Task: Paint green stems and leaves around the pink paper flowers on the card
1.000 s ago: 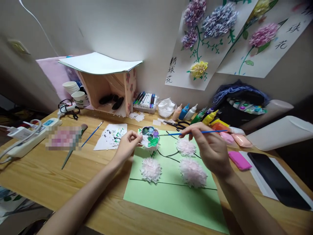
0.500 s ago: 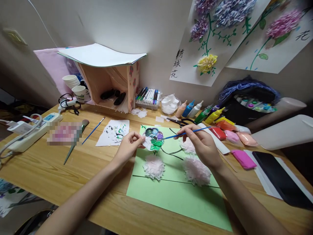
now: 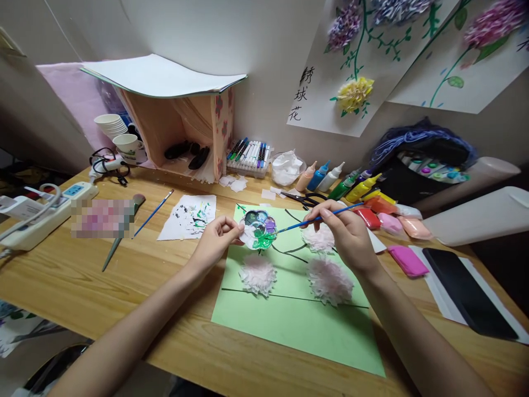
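My left hand (image 3: 221, 237) is closed, its thumb and fingers pinching the edge of a small flower-shaped paint palette (image 3: 261, 217) with green, purple, white and dark paint in its wells. In my right hand (image 3: 336, 231) is a thin blue paintbrush (image 3: 297, 224), its tip at the green paint on the palette's right side. Both are held above a light green paper (image 3: 285, 336), which bears dark painted stems and pale pink tissue-paper flowers (image 3: 330, 281). Another flower (image 3: 258, 274) sits just below the palette.
Left on the wooden table (image 3: 165, 309) lie a paint-smeared paper (image 3: 188, 218), another blue brush (image 3: 154, 214), a large brush (image 3: 118, 240) and a power strip (image 3: 53, 212). Paint bottles (image 3: 318, 177), scissors (image 3: 308, 199) and clay packs (image 3: 388, 223) stand behind. A black phone (image 3: 467, 292) lies right.
The view has shifted slightly, so the table's things sit a little higher and the left ones further left. Both hands keep their holds; the brush tip stays at the green paint.
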`<state>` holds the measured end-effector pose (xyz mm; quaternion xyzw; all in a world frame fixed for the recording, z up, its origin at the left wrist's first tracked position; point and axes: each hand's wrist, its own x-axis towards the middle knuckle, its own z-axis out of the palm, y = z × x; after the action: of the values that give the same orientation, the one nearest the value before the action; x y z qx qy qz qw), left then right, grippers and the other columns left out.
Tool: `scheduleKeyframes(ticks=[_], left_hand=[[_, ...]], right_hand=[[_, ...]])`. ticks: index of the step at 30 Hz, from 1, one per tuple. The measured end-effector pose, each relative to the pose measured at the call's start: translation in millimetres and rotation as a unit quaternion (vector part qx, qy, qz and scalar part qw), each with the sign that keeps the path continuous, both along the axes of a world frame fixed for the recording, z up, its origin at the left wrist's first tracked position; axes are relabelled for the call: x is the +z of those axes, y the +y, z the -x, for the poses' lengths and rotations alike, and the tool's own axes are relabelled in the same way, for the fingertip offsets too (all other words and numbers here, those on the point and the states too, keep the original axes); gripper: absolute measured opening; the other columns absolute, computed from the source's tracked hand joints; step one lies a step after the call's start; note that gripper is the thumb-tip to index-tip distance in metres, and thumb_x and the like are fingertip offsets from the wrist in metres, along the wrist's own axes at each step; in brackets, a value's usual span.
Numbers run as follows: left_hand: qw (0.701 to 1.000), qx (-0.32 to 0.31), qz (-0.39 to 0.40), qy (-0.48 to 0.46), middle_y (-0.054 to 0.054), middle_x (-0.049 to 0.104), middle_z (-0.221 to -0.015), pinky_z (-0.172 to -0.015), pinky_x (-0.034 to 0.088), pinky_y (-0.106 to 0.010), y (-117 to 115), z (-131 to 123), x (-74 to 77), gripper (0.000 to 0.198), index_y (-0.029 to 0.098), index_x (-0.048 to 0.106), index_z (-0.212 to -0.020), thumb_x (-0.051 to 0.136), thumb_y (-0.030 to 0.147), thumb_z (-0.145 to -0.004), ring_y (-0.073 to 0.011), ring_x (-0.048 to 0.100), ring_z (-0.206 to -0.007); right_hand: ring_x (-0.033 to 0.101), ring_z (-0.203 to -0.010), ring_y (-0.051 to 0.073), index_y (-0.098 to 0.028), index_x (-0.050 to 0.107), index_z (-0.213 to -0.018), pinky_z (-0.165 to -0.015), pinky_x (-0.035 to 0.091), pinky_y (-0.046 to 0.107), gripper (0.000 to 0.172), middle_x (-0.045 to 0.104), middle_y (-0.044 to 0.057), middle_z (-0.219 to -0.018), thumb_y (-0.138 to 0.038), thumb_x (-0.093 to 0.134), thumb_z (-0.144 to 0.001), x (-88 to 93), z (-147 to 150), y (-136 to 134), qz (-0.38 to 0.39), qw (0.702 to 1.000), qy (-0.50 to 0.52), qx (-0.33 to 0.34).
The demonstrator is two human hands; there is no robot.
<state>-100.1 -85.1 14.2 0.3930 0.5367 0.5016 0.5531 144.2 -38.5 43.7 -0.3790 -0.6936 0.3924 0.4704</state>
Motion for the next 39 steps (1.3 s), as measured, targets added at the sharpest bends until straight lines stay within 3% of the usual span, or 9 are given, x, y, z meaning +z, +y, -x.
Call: scheduleKeyframes(ticks=[10, 19, 22, 27, 33, 39], left_hand=[[1.000, 0.001, -0.011, 0.029, 0.003, 0.058, -0.063, -0.063, 0.054, -0.023, 1.1, 0.9, -2.3, 0.030, 0.018, 0.055, -0.069, 0.076, 0.039, -0.067, -0.0102, 0.059, -0.060], [0.998, 0.033, -0.019, 0.051, 0.003, 0.059, -0.064, -0.065, 0.055, -0.025, 7.4, 7.4, 0.5, 0.031, 0.018, 0.055, -0.069, 0.077, 0.039, -0.065, -0.0113, 0.060, -0.061], [0.997, 0.056, -0.016, 0.058, 0.003, 0.060, -0.064, -0.066, 0.055, -0.025, 11.7, 11.9, 1.4, 0.032, 0.017, 0.055, -0.068, 0.076, 0.040, -0.064, -0.0114, 0.061, -0.060], [0.994, 0.083, -0.021, 0.068, 0.003, 0.060, -0.066, -0.067, 0.054, -0.023, 16.6, 19.0, -2.3, 0.029, 0.017, 0.056, -0.069, 0.076, 0.038, -0.065, -0.0100, 0.061, -0.060], [0.993, 0.092, -0.005, 0.076, 0.004, 0.060, -0.064, -0.058, 0.050, -0.018, 18.3, 22.1, -7.7, 0.026, 0.018, 0.056, -0.070, 0.076, 0.035, -0.067, -0.0094, 0.062, -0.058], [0.993, 0.095, -0.005, 0.076, 0.002, 0.061, -0.064, -0.060, 0.052, -0.021, 17.5, 21.5, -6.7, 0.025, 0.019, 0.057, -0.070, 0.076, 0.036, -0.068, -0.0109, 0.063, -0.059]], right_hand=[[0.059, -0.077, 0.017, -0.019, 0.063, -0.084, -0.069, 0.045, 0.031, 0.024, 0.063, 0.003, -0.079, -0.028, 0.044, -0.094, 6.9, -0.8, -13.9, -0.110, 0.989, -0.095, 0.021], [0.062, -0.066, 0.014, -0.020, 0.063, -0.079, -0.056, 0.045, 0.028, 0.025, 0.062, 0.001, -0.074, -0.030, 0.046, -0.094, 21.1, -13.6, -8.9, -0.138, 0.988, 0.049, -0.056], [0.064, -0.064, 0.014, -0.020, 0.063, -0.081, -0.055, 0.049, 0.027, 0.025, 0.062, 0.001, -0.074, -0.032, 0.046, -0.094, 15.8, -28.1, -3.9, -0.093, 0.994, 0.040, -0.050], [0.063, -0.069, 0.014, -0.018, 0.064, -0.087, -0.061, 0.052, 0.027, 0.024, 0.066, 0.004, -0.079, -0.032, 0.046, -0.094, -4.1, -43.9, -0.2, -0.053, 0.992, -0.114, 0.023], [0.064, -0.073, 0.016, -0.017, 0.063, -0.088, -0.064, 0.051, 0.029, 0.022, 0.067, 0.005, -0.081, -0.027, 0.045, -0.094, -16.7, -35.2, -1.0, -0.069, 0.976, -0.197, 0.059], [0.064, -0.079, 0.017, -0.018, 0.062, -0.089, -0.069, 0.050, 0.030, 0.018, 0.068, 0.005, -0.084, -0.025, 0.045, -0.093, -25.6, -29.5, -2.4, -0.079, 0.973, -0.210, 0.060]])
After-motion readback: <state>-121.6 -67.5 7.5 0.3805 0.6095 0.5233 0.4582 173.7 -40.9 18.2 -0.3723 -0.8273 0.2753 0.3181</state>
